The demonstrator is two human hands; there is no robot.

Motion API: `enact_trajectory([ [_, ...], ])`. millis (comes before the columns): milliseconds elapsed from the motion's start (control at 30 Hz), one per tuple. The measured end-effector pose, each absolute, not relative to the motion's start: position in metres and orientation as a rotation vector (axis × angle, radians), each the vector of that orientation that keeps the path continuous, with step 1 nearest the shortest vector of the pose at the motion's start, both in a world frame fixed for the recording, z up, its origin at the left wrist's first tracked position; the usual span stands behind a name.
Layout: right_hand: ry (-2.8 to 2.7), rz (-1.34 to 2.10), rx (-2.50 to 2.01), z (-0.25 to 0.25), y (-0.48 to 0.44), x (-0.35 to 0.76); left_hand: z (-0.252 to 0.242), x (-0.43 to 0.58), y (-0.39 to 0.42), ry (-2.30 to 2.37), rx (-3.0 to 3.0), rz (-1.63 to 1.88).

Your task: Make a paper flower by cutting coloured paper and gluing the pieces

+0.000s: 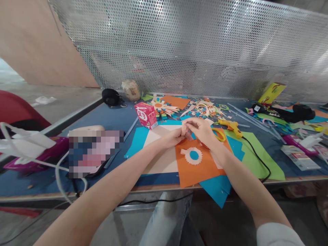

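My left hand [179, 134] and my right hand [201, 130] meet over the sheets, fingers closed and pinched together. A small pale paper piece [189, 136] shows between them; the fingers hide most of it. Just below lies an orange paper sheet [205, 174], bearing a pale paper ring with a toothed edge [199, 160] and a blue centre [194, 155]. Large pale paper [159, 160] and blue paper [219, 191] lie underneath. Beside my right wrist is a yellow loop handle [220, 134], partly hidden by that arm.
A yellow glue gun [232, 127] with a black cord rests on green paper [263, 157] at right. A pink box [146, 115] stands behind my left hand. Paper scraps [205, 108] litter the back, before a perforated metal panel [179, 44]. At left lies a blurred-out phone [96, 153].
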State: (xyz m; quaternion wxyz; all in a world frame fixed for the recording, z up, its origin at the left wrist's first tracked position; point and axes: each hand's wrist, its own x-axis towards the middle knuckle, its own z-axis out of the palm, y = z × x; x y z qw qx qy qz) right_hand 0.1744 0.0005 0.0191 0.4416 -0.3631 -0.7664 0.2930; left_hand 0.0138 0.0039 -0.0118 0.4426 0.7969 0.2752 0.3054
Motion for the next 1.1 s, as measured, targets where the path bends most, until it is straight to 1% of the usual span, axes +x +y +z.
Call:
enact_trajectory([
  [333, -1.691, 0.931, -0.878, 0.018, 0.002, 0.174, -0.014, 0.017, 0.001, 0.654, 1.853, 0.830],
  [767, -1.654, 0.878, -0.895, 0.026, -0.004, 0.174, 0.000, 0.021, -0.006, 0.611, 1.567, 0.885],
  [933, -1.612, 0.889, -0.875, 0.028, -0.008, 0.173, 0.003, 0.025, -0.012, 0.685, 1.566, 0.918],
  [1100, -1.600, 0.825, -0.924, 0.029, -0.008, 0.173, 0.006, 0.025, -0.013, 0.748, 1.595, 0.983],
])
